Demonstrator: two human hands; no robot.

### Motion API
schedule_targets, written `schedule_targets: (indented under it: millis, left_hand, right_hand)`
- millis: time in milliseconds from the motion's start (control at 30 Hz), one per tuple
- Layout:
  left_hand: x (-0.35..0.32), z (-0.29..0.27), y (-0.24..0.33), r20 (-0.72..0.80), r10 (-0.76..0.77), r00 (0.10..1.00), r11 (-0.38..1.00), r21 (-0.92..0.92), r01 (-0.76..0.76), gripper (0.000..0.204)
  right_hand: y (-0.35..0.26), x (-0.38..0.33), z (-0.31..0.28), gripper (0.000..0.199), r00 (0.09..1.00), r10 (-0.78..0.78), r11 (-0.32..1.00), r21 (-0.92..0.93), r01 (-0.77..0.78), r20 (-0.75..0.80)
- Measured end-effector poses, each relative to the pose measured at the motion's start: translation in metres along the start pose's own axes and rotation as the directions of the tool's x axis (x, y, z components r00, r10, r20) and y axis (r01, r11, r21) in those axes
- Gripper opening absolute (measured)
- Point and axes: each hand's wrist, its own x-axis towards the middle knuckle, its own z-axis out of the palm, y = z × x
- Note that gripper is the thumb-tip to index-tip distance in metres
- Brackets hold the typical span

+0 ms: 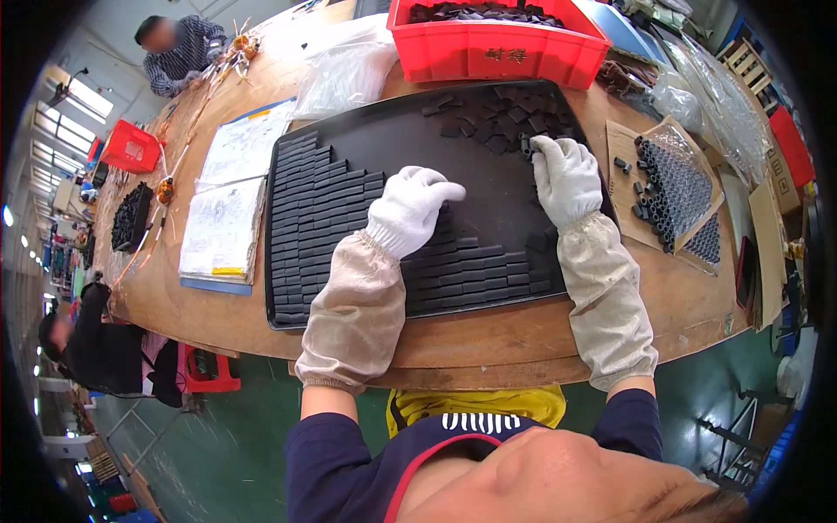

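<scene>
Your right gloved hand (pixel 565 174) pinches narrow on a small black block (pixel 527 146) at the loose black pile (pixel 501 118). Your left gloved hand (pixel 411 205) rests flat, fingers loose, on the neat rows of flat black rectangular pieces (pixel 323 218). Both sit in the wide black tray (pixel 392 139) on the wooden tabletop (pixel 680 296). Red plastic bin (pixel 497 48) behind.
</scene>
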Motion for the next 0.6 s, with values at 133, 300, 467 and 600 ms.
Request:
schedule_targets:
  millis: [133, 300, 467, 600]
  left_hand:
    - [0.008, -0.006, 0.002, -0.197, 0.013, 0.98, 0.999, -0.026, -0.018, 0.037]
    - [0.02, 0.007, -0.004, -0.109, -0.222, 0.969, 0.967, -0.148, 0.205, 0.028]
    - [0.08, 0.028, -0.016, 0.087, -0.167, 0.982, 0.985, 0.047, 0.164, 0.05]
    - [0.129, 0.043, -0.022, 0.251, -0.34, 0.906, 0.935, 0.191, 0.298, 0.098]
  right_hand:
    - [0.001, 0.002, 0.0, 0.021, 1.0, 0.007, 1.0, 0.013, -0.007, -0.018]
    - [0.003, 0.002, 0.003, 0.021, 0.999, 0.013, 0.994, 0.112, -0.009, -0.035]
    - [0.006, 0.002, 0.007, 0.021, 0.999, 0.019, 0.993, 0.119, -0.015, -0.029]
    - [0.007, -0.001, 0.009, 0.021, 0.999, 0.025, 0.992, 0.123, -0.021, -0.036]
